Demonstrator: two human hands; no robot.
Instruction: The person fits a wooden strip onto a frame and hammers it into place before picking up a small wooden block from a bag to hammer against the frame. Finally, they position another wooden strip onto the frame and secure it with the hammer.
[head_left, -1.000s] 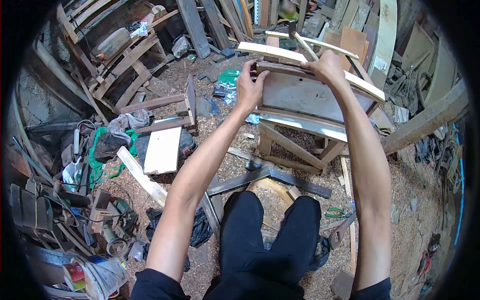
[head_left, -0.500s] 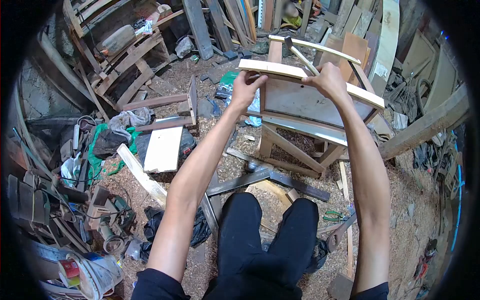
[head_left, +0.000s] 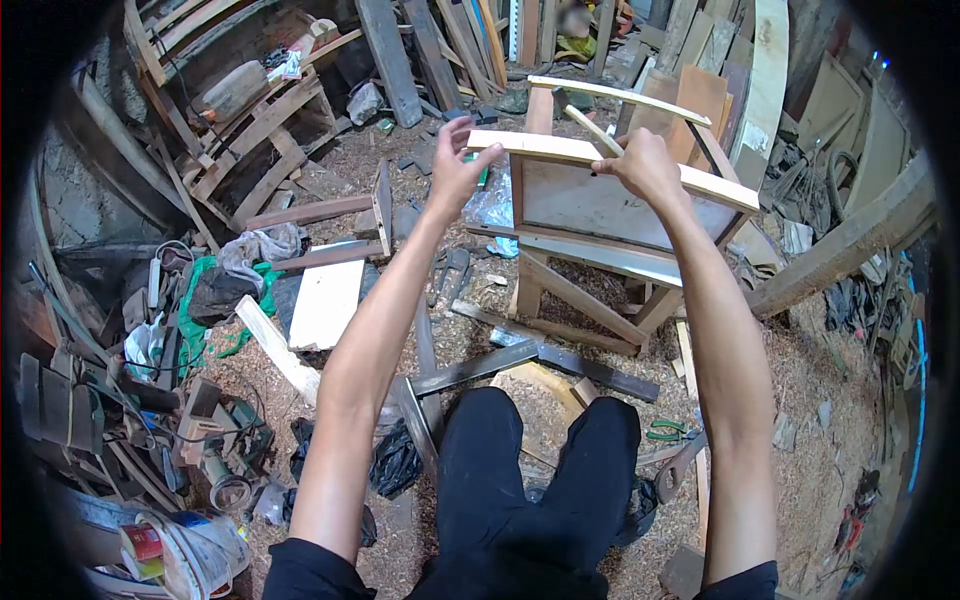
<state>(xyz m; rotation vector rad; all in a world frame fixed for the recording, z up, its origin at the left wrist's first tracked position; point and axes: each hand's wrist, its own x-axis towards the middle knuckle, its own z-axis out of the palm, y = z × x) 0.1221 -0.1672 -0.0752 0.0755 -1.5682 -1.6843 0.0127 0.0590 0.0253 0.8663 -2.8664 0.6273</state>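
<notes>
My right hand (head_left: 642, 168) is closed around the wooden handle of a hammer (head_left: 590, 125), whose dark head points up and to the left. That hand rests against the pale wooden strip (head_left: 545, 147) along the top of a framed wooden panel (head_left: 590, 205). At the strip's left end, my left hand (head_left: 458, 172) has its fingers apart, with the thumb at or very near the wood. Beneath the panel is a wooden frame stand (head_left: 575, 290) with a diagonal brace. A second pale strip (head_left: 620, 97) lies behind the first.
Dark timber pieces (head_left: 590, 370) lie before my knees on shavings. Green-handled pliers (head_left: 668, 430) and a handsaw (head_left: 672, 475) are right of my legs. A white board (head_left: 326, 305) lies left, near a bucket (head_left: 190, 555). A slanting beam (head_left: 850, 245) crosses at right.
My left hand has loosened from the strip and shifted left to its end, fingers spreading. The right hand and hammer have moved slightly left; the strip also appears a little further left.
</notes>
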